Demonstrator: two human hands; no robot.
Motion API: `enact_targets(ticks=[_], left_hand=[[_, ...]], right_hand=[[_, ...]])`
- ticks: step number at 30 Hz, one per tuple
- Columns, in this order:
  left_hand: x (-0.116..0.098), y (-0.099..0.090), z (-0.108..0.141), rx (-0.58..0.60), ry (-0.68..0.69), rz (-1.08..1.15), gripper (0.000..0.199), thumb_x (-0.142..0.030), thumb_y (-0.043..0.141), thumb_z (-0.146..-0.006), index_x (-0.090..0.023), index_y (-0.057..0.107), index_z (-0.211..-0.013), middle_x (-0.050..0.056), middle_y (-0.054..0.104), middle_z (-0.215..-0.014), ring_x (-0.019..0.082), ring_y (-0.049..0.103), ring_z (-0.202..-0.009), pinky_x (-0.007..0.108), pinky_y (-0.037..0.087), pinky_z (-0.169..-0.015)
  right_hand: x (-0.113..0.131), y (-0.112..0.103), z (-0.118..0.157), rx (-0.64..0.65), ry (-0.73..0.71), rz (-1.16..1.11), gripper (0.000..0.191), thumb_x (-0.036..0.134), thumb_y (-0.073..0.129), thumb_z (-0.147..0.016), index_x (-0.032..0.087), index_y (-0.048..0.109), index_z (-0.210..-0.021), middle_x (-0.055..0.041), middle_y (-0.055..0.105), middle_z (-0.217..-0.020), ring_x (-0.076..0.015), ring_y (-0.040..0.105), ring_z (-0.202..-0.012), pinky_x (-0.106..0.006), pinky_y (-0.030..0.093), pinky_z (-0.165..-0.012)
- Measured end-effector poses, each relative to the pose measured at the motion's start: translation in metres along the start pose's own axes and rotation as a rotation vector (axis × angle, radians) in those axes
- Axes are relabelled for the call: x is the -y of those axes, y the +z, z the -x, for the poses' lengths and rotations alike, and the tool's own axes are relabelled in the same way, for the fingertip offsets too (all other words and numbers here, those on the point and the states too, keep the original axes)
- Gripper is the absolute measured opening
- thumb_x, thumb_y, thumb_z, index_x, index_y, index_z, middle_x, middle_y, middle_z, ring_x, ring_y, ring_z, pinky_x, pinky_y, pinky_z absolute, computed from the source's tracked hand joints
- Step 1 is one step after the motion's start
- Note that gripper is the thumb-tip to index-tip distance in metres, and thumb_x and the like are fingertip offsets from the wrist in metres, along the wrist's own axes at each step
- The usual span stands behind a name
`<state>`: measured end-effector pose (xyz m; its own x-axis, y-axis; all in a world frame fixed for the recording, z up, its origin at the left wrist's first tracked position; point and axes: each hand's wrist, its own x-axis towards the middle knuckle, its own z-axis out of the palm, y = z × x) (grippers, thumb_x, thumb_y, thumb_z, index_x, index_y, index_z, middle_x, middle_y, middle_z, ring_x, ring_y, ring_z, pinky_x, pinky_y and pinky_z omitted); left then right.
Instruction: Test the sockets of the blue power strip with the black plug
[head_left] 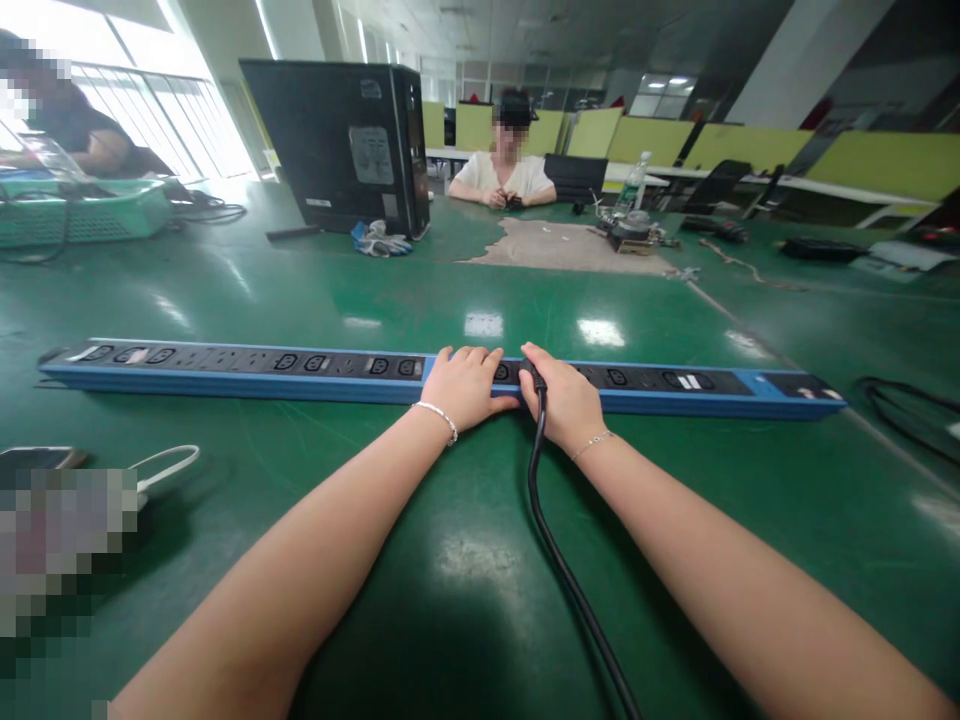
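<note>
A: Position of the power strip (367, 382) in front of you?

B: Blue body, dark socket face, lying lengthwise across the green table (262, 305). Your left hand (465, 386) rests on it, fingers laid open over the top, thumb stretched toward your other hand.

A: And your right hand (568, 398)?

B: Fingers closed on a black plug (535, 376) at the socket face. Its cable (571, 580) runs back toward you between your forearms. Your grip covers the plug's end; cannot tell whether it is seated.

A: Containers in your view?

B: Two noted. Far left, a green basket (124, 215): a dark cord hangs over its wall and something clear shows above the rim, inside or behind, cannot tell. Its lower contents are hidden from you. Beyond the strip, right of centre, a bottle (631, 188) with a narrow top stands upright beside small parts; fill level unreadable.
</note>
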<state>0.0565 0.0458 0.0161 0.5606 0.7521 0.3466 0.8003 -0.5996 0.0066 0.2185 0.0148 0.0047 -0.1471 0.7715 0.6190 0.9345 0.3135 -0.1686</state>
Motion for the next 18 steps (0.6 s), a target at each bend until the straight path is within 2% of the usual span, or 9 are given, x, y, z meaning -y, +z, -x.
enact_targets(ticks=[6,10,18], left_hand=[[0.0001,0.0063,0.0024,-0.034,0.021,-0.026,0.074,-0.061,0.051,-0.079,-0.008,0.043,-0.131,0.017,0.053,-0.130,0.029,0.043,-0.124,0.041,0.030,-0.104],[-0.0007,0.0081,0.0041,-0.034,0.021,-0.031,0.071,-0.058,0.050,-0.081,-0.009,0.042,-0.132,0.016,0.049,-0.134,0.028,0.039,-0.128,0.040,0.028,-0.106],[-0.0015,0.0060,0.0039,-0.039,0.014,-0.010,0.068,-0.056,0.053,-0.080,-0.013,0.043,-0.131,0.014,0.051,-0.132,0.027,0.043,-0.124,0.040,0.028,-0.106]], right_hand=[[0.0016,0.0007,0.0008,-0.013,0.006,-0.023,0.036,0.027,0.042,-0.087,0.018,0.057,-0.119,-0.0074,0.061,-0.122,-0.0200,0.061,-0.105,-0.037,0.047,-0.093],[0.0043,0.0023,0.0020,-0.047,0.029,-0.040,0.036,0.027,0.042,-0.087,0.017,0.057,-0.118,-0.0069,0.061,-0.122,-0.0196,0.060,-0.105,-0.036,0.045,-0.094],[0.0012,0.0056,0.0030,-0.061,0.042,-0.007,0.037,0.032,0.042,-0.087,0.016,0.057,-0.117,-0.0083,0.066,-0.113,-0.0208,0.063,-0.099,-0.034,0.046,-0.089]])
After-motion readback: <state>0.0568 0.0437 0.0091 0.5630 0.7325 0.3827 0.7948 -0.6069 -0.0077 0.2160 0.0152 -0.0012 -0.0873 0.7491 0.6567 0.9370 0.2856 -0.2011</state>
